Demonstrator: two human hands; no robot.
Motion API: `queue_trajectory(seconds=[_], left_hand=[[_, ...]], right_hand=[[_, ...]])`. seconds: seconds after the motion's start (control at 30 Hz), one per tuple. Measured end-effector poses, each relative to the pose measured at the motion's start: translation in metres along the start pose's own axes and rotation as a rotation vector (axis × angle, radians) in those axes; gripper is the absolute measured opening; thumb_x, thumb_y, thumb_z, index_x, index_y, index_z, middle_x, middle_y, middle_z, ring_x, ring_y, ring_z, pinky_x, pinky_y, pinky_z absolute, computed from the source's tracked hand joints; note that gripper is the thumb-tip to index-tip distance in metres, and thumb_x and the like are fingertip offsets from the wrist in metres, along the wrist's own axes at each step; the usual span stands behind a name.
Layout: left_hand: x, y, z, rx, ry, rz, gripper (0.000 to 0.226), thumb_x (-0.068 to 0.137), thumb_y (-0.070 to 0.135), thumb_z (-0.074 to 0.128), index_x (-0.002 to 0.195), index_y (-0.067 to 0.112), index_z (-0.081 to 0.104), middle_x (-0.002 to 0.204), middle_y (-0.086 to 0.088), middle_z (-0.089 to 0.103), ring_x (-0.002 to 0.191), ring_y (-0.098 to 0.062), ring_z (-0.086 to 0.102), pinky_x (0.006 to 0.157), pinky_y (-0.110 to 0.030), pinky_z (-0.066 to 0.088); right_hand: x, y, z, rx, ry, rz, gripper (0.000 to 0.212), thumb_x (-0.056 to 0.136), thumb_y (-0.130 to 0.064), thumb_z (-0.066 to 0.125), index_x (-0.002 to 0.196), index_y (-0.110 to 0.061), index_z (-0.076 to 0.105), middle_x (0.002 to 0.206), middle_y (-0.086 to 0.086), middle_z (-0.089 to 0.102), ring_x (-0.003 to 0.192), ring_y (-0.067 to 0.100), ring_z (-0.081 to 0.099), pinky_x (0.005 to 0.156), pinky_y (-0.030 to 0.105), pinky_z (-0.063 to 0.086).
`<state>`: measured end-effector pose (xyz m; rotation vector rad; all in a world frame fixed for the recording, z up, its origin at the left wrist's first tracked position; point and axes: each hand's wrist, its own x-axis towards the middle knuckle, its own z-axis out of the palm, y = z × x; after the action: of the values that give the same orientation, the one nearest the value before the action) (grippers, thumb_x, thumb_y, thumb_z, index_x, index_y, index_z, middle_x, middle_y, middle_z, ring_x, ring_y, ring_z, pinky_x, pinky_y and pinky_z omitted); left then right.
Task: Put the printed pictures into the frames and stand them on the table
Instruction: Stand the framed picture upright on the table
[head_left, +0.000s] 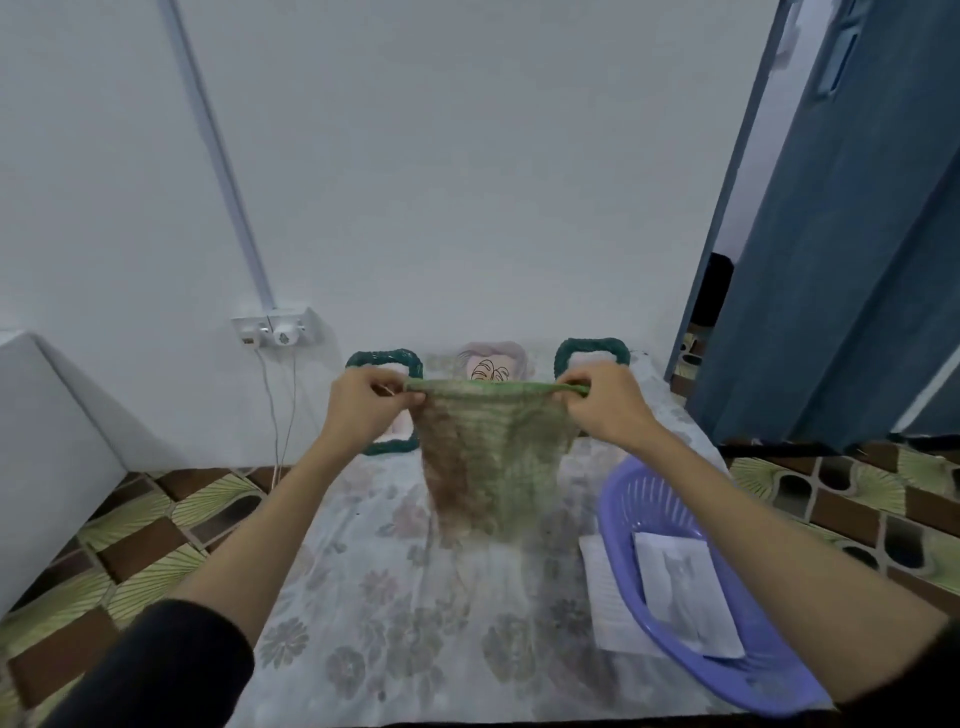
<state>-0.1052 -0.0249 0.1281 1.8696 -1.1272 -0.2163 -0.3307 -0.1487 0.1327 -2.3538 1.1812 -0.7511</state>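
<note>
I hold a green and brown knitted cloth (491, 457) up over the table by its top edge. My left hand (366, 405) pinches its left corner and my right hand (605, 402) pinches its right corner. Behind the cloth, against the wall, stand two frames with teal knitted borders: one at the left (387, 364) and one at the right (589, 349). Between them a pinkish picture with a line drawing (491, 361) stands, partly hidden by the cloth. A printed picture (685, 592) lies in the purple basket (621, 499).
The table wears a pale floral cloth (395, 597). A sheet of paper (608, 608) lies under the basket's left side. A wall socket (275, 327) with hanging cables is at the left. A blue door (841, 234) stands open at the right.
</note>
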Motion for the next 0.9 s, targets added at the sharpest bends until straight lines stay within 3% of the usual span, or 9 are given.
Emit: queue_trajectory(seconds=[0.1,0.2,0.33,0.4,0.5,0.57,0.7,0.77,0.9], left_hand=[[0.021,0.001,-0.003,-0.096,0.043,0.044,0.011,0.072,0.011,0.079,0.078,0.014,0.071,0.064,0.006,0.06,0.06,-0.008,0.051,0.057,-0.014,0.039],[0.012,-0.015,-0.002,-0.116,0.002,0.149,0.018,0.07,0.004,0.079,0.08,0.017,0.072,0.063,0.012,0.06,0.056,0.002,0.053,0.055,-0.007,0.039],[-0.034,-0.076,0.023,0.01,-0.134,0.127,0.013,0.069,0.007,0.08,0.076,0.016,0.073,0.07,0.006,0.059,0.062,-0.001,0.057,0.058,-0.009,0.041],[-0.062,-0.108,0.041,0.095,-0.214,0.073,0.009,0.072,0.009,0.079,0.077,0.014,0.075,0.071,0.008,0.057,0.062,-0.006,0.054,0.061,-0.014,0.04],[-0.106,-0.144,0.063,0.324,-0.386,0.072,0.01,0.083,0.017,0.071,0.09,0.014,0.076,0.076,0.015,0.044,0.067,-0.003,0.044,0.06,-0.012,0.035],[-0.133,-0.159,0.072,0.436,-0.518,0.107,0.013,0.088,0.018,0.063,0.095,0.012,0.073,0.079,0.011,0.041,0.075,-0.009,0.043,0.064,-0.016,0.034],[-0.161,-0.162,0.077,0.52,-0.648,0.176,0.02,0.09,0.01,0.054,0.099,0.006,0.071,0.092,-0.005,0.046,0.095,-0.026,0.05,0.068,-0.027,0.034],[-0.163,-0.159,0.076,0.534,-0.697,0.156,0.025,0.093,0.012,0.05,0.109,0.008,0.069,0.091,0.0,0.042,0.093,-0.023,0.048,0.069,-0.025,0.031],[-0.15,-0.154,0.071,0.504,-0.833,0.023,0.032,0.095,0.012,0.045,0.121,0.019,0.062,0.084,0.008,0.033,0.069,-0.012,0.036,0.064,-0.026,0.031]], right_hand=[[0.015,-0.001,-0.002,0.042,0.082,-0.063,0.012,0.083,-0.012,0.063,0.087,-0.011,0.074,0.074,0.005,0.069,0.06,0.011,0.053,0.056,0.021,0.037],[0.003,0.007,0.005,0.064,0.07,-0.109,0.014,0.082,-0.009,0.064,0.09,-0.01,0.075,0.076,0.001,0.069,0.069,0.013,0.055,0.062,0.022,0.041],[-0.039,0.038,0.051,-0.088,-0.127,-0.153,0.02,0.083,-0.01,0.062,0.099,-0.012,0.074,0.088,0.009,0.072,0.079,0.022,0.057,0.068,0.031,0.045],[-0.063,0.054,0.081,-0.244,-0.269,-0.185,0.027,0.085,-0.009,0.054,0.103,-0.015,0.072,0.098,0.01,0.071,0.095,0.027,0.056,0.079,0.034,0.046],[-0.099,0.07,0.117,-0.525,-0.502,-0.263,0.031,0.086,-0.007,0.048,0.108,-0.014,0.069,0.107,0.011,0.067,0.114,0.029,0.046,0.099,0.038,0.034],[-0.123,0.077,0.13,-0.602,-0.624,-0.314,0.03,0.089,-0.005,0.045,0.11,-0.01,0.067,0.108,0.012,0.065,0.114,0.028,0.045,0.095,0.037,0.032],[-0.154,0.088,0.139,-0.618,-0.661,-0.328,0.03,0.084,0.001,0.045,0.104,-0.007,0.066,0.107,0.014,0.063,0.113,0.03,0.046,0.09,0.038,0.036],[-0.161,0.09,0.139,-0.593,-0.662,-0.292,0.032,0.084,0.0,0.045,0.107,-0.008,0.066,0.112,0.012,0.06,0.114,0.03,0.046,0.088,0.038,0.036],[-0.156,0.08,0.134,-0.652,-0.789,-0.227,0.035,0.086,-0.018,0.052,0.12,-0.012,0.058,0.124,0.008,0.051,0.121,0.028,0.038,0.095,0.038,0.034]])
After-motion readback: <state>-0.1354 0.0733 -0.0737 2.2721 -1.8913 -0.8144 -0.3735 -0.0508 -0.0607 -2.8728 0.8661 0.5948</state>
